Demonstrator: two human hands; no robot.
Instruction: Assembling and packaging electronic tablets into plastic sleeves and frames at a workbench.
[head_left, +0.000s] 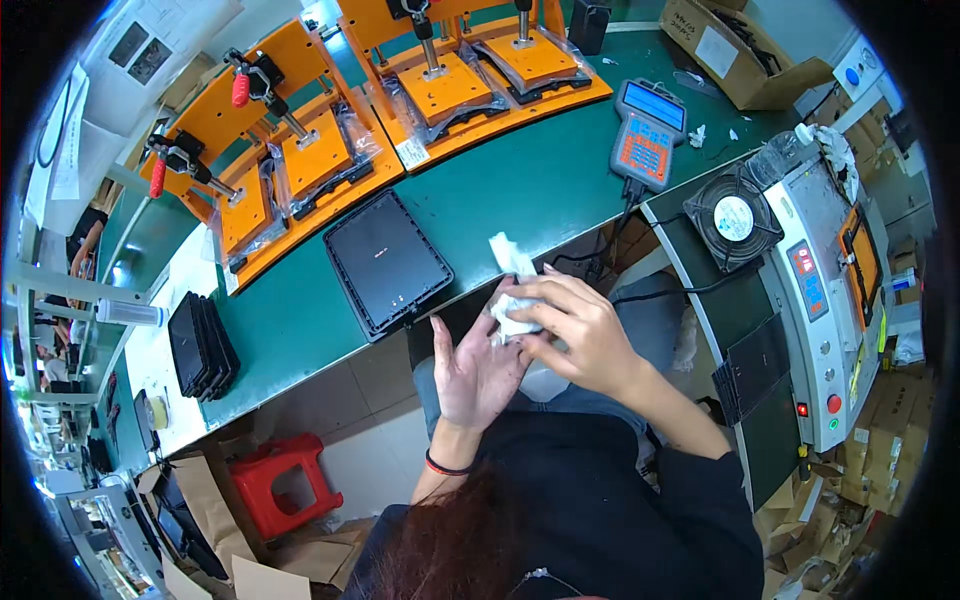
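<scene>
My right hand (590, 335) is closed on a crumpled white tissue (512, 318), pressing it against the fingers of my left hand (472, 378). The left palm faces up with the thumb stretched away; its fingers are partly covered by the tissue and the right hand. A loose end of the tissue sticks up past the fingertips. Both hands are in front of the green table's near edge, above my lap. Just beyond them to the left, a black rectangular plastic housing (388, 258) with a raised rim lies on the table, touched by neither hand.
Orange clamp presses (300, 160) line the table's back. A stack of black panels (203, 345) sits at left. Right of centre are a handheld tester (648, 135) with cables, a black fan (735, 220) and a white machine (812, 300). A red stool (285, 490) stands below.
</scene>
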